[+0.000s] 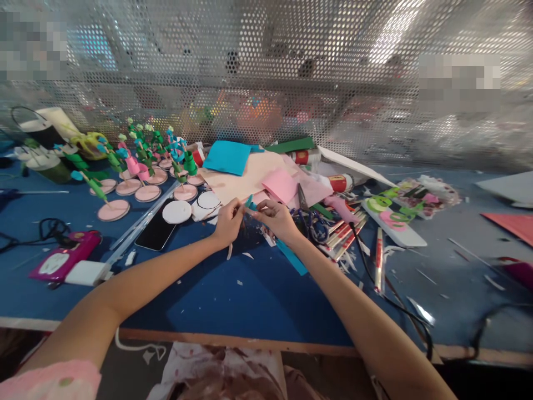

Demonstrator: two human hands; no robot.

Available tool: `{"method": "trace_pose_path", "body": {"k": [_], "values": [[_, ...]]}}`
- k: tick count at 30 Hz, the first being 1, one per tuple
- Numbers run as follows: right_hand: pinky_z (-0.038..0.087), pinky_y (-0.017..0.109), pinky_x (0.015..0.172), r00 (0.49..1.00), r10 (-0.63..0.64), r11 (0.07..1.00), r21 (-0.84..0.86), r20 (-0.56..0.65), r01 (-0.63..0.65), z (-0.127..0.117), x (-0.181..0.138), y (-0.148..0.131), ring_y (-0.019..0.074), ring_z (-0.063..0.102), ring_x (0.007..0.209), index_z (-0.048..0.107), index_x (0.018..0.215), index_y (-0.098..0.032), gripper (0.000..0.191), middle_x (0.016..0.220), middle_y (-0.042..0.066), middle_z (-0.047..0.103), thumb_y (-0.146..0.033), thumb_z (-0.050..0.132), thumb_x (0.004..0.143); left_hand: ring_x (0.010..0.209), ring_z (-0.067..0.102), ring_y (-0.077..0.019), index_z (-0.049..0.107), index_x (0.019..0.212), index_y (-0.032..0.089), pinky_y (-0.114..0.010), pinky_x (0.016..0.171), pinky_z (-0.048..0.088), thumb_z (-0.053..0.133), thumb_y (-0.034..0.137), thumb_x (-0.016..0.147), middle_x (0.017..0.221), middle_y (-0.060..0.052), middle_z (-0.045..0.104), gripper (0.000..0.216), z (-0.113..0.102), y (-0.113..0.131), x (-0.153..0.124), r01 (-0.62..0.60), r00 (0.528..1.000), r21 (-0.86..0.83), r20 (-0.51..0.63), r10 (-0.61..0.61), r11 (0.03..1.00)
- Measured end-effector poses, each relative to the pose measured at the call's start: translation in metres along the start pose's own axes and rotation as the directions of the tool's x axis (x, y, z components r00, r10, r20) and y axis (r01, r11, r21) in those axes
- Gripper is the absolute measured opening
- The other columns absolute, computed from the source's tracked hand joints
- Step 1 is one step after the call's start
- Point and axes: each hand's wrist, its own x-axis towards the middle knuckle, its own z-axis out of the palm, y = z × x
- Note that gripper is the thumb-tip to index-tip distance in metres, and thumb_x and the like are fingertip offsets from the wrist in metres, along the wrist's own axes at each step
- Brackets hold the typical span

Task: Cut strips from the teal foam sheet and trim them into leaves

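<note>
A small blue paper piece (249,202) is pinched between my two hands above the middle of the table. My left hand (230,222) grips its left side with closed fingertips. On the other side my right hand (275,218) holds it between thumb and fingers. How the paper is folded or curled is too small to make out. Under my right wrist lies a blue paper strip (292,258). Just behind the hands are pink paper sheets (281,185) and a blue paper sheet (228,157).
Paper flowers on round pink bases (113,210) stand at the left, near a black phone (156,236) and a magenta power strip (66,255). Scissors (306,214), a pink glue gun (340,210) and its cord lie at right. A perforated metal panel (266,83) closes off the back.
</note>
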Motion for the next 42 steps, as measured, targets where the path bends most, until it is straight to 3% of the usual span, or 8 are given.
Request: {"method": "trace_pose_path", "body": {"k": [8, 15, 25, 30, 42], "values": [[0.027, 0.019, 0.022, 0.999, 0.051, 0.998, -0.023, -0.007, -0.051, 0.000, 0.001, 0.001, 0.0079, 0.038, 0.023, 0.048, 0.065, -0.019, 0.042, 0.036, -0.008, 0.048, -0.051, 0.074, 0.052, 0.040, 0.038, -0.0090, 0.039, 0.059, 0.020, -0.024, 0.045, 0.027, 0.046, 0.052, 0.083, 0.042, 0.007, 0.039, 0.041, -0.002, -0.002, 0.000, -0.048, 0.998, 0.037, -0.034, 0.050, 0.998], [0.032, 0.020, 0.025, 0.999, -0.001, 0.999, -0.043, -0.049, -0.001, 0.001, 0.001, 0.003, 0.0105, 0.045, 0.029, 0.052, 0.058, -0.018, 0.038, 0.036, -0.005, 0.047, -0.047, 0.075, 0.051, 0.042, 0.035, -0.0089, 0.036, 0.058, 0.020, -0.024, 0.045, 0.025, 0.046, 0.053, 0.082, 0.044, 0.006, 0.036, 0.043, -0.002, -0.001, 0.000, -0.042, 0.998, 0.027, -0.049, 0.044, 0.999], [0.031, 0.019, 0.024, 1.000, 0.021, 0.999, -0.051, 0.023, -0.020, -0.004, 0.003, 0.003, 0.0102, 0.046, 0.030, 0.057, 0.069, -0.015, 0.041, 0.039, -0.007, 0.046, -0.049, 0.074, 0.053, 0.039, 0.038, -0.0089, 0.037, 0.061, 0.020, -0.024, 0.044, 0.027, 0.037, 0.050, 0.087, 0.043, 0.007, 0.037, 0.040, -0.001, 0.000, 0.000, -0.059, 0.998, 0.071, 0.031, 0.057, 0.996], [0.031, 0.018, 0.024, 0.997, 0.049, 0.997, -0.057, 0.059, -0.046, -0.004, 0.002, 0.000, 0.0101, 0.047, 0.031, 0.052, 0.067, -0.017, 0.042, 0.040, -0.007, 0.045, -0.051, 0.073, 0.052, 0.039, 0.038, -0.0087, 0.036, 0.059, 0.020, -0.024, 0.047, 0.029, 0.040, 0.044, 0.087, 0.041, 0.007, 0.037, 0.038, -0.002, 0.002, 0.000, -0.082, 0.997, 0.120, 0.005, 0.082, 0.989], [0.032, 0.018, 0.027, 0.990, 0.027, 0.984, -0.178, 0.136, -0.003, -0.008, -0.002, -0.007, 0.0084, 0.045, 0.030, 0.053, 0.064, -0.017, 0.041, 0.038, -0.008, 0.040, -0.053, 0.071, 0.056, 0.040, 0.031, -0.0077, 0.037, 0.052, 0.019, -0.024, 0.043, 0.022, 0.044, 0.058, 0.080, 0.041, 0.006, 0.032, 0.049, 0.000, -0.004, 0.004, -0.003, 1.000, -0.046, -0.018, 0.002, 0.999]]}}
